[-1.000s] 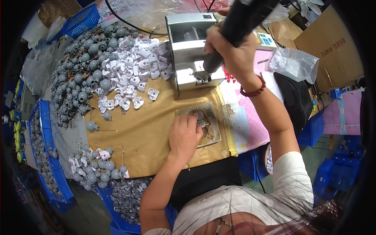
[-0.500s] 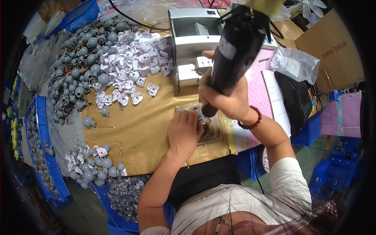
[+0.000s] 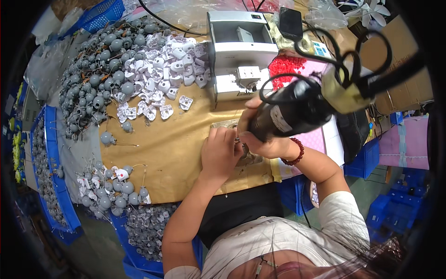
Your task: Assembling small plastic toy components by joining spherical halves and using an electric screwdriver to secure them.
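My right hand (image 3: 265, 145), with a dark red bead bracelet, is wrapped round the lower part of a black electric screwdriver (image 3: 292, 110). The tool leans over to the right, and a black coiled cord (image 3: 346, 60) runs from its top end. Its tip is hidden by my hand. Close beside it, my left hand (image 3: 220, 149) has its fingers curled over a small flat work plate (image 3: 226, 124). A small piece seems pinched at the fingertips, mostly hidden. Both hands nearly touch above the plate, on the brown-covered table (image 3: 158, 162).
Behind the hands stands a silver box-like machine (image 3: 241, 51), with red small parts (image 3: 289, 65) at its right. White plastic housings (image 3: 162, 74) and grey ball-shaped parts with wires (image 3: 93, 93) are heaped at the far left. More assembled pieces (image 3: 116, 190) lie near left, beside blue trays (image 3: 60, 181).
The screwdriver has swung from nearly upright to leaning right, uncovering the red parts and a phone behind. My right hand has come lower and closer to the left, which stays about where it was.
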The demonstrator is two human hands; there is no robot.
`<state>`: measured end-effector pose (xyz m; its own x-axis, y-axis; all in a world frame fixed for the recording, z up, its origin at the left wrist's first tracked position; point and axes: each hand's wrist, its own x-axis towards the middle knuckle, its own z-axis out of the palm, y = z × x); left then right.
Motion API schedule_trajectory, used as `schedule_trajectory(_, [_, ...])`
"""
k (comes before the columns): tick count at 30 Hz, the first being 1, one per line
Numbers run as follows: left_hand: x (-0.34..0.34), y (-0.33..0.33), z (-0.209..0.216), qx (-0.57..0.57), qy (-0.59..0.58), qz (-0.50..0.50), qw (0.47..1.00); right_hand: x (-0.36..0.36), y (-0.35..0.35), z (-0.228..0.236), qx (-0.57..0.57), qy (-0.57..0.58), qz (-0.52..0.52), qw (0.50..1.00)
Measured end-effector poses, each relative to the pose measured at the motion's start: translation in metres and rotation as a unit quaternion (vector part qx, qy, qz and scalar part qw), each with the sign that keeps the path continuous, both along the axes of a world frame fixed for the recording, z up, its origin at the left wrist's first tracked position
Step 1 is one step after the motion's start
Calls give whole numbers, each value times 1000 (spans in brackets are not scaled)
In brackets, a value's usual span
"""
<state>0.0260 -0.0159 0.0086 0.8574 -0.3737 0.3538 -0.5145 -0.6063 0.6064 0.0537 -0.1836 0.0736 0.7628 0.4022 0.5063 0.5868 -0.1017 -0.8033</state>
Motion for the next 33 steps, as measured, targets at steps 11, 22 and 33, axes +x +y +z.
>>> schedule_trajectory(11, [1, -1, 2, -48, -20, -7, 999, -13, 1, 3, 8, -2, 38, 999])
schedule_trajectory(22, [-3, 0, 8, -10, 39, 24, 999, 15, -22, 22, 175, 219, -149, 948])
schedule_trajectory(33, [-9, 3, -2, -66, 34, -8, 997, 78, -176, -29, -324, -241, -485, 776])
